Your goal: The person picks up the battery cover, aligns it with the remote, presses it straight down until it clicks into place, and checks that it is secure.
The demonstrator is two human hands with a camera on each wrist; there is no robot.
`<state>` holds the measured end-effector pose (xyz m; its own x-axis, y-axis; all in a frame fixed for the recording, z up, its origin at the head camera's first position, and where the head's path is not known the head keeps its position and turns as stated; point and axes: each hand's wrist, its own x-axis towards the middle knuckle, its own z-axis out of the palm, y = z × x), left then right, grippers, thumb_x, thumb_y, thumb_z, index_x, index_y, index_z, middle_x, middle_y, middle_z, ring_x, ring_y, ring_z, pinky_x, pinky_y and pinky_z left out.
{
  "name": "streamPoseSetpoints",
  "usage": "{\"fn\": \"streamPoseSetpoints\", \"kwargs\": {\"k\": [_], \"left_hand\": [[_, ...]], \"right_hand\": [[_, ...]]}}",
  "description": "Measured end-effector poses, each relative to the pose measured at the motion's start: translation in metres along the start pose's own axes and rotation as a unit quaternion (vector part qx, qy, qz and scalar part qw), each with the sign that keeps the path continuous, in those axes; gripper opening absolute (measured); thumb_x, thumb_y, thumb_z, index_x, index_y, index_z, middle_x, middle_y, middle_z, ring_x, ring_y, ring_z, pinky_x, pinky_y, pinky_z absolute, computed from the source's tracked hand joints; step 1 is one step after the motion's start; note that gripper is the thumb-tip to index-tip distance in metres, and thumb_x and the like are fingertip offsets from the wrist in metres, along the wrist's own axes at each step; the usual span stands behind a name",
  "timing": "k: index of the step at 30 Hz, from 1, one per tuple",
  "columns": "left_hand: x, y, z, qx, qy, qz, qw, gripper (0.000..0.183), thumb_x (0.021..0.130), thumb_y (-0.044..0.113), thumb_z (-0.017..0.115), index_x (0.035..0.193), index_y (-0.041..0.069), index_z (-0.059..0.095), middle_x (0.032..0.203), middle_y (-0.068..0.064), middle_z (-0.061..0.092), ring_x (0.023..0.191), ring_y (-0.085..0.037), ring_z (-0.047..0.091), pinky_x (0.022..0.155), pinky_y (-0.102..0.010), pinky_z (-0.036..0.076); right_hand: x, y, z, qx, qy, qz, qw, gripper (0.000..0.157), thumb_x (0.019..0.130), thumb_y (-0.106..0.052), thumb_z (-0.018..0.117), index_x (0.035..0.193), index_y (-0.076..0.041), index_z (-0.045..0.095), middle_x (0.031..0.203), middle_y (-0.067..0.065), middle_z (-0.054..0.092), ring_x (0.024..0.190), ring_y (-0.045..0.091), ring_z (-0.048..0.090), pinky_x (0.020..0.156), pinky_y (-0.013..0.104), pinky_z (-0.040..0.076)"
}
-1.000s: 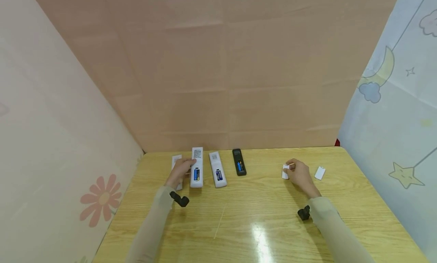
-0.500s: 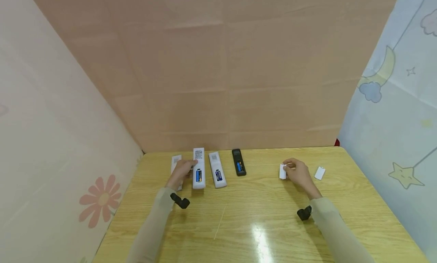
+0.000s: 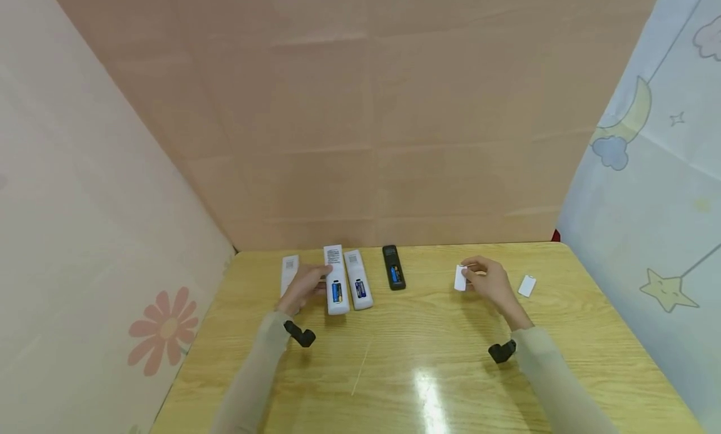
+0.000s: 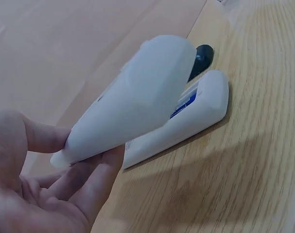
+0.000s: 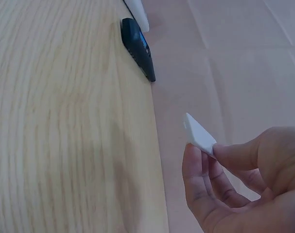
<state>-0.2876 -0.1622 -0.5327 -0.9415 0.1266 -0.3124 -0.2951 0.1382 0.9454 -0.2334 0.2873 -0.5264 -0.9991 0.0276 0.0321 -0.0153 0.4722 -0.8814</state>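
Observation:
My left hand (image 3: 306, 285) grips a white remote control (image 3: 336, 272) by its side, thumb on the back face, fingers underneath. Its battery bay is uncovered and shows blue batteries (image 3: 337, 292). In the left wrist view the held remote (image 4: 132, 92) is raised above the table, its wide end tilted up. Between thumb and fingertips, my right hand (image 3: 489, 284) pinches a small white battery cover (image 3: 460, 278). The right wrist view shows that cover (image 5: 199, 135) held edge-on, off the table.
Another white remote (image 3: 358, 280) with a bare battery bay lies just right of the held one. A black remote (image 3: 394, 267) lies beyond it. Partly behind my left hand is a further white remote (image 3: 290, 271). A second white cover (image 3: 527, 285) lies right of my right hand.
My left hand has carried the white remote a little to the right, closer to its neighbour. My right hand has moved slightly left with the cover, which has lifted and turned somewhat.

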Motion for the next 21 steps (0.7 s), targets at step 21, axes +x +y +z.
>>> {"fn": "streamPoseSetpoints", "kwargs": {"k": [21], "left_hand": [[-0.005,0.007,0.012,-0.022,-0.028,0.015,0.9993,0.046,0.111,0.026,0.059,0.142,-0.009,0.060,0.124,-0.021,0.073,0.092,-0.020,0.075,0.081,-0.032,0.063]], "right_hand": [[-0.007,-0.033,0.001,0.052,-0.027,-0.014,0.998,0.035,0.110,-0.011,0.062,0.139,0.007,0.062,0.126,0.028,0.061,0.103,0.025,0.076,0.087,0.041,0.066]]}}
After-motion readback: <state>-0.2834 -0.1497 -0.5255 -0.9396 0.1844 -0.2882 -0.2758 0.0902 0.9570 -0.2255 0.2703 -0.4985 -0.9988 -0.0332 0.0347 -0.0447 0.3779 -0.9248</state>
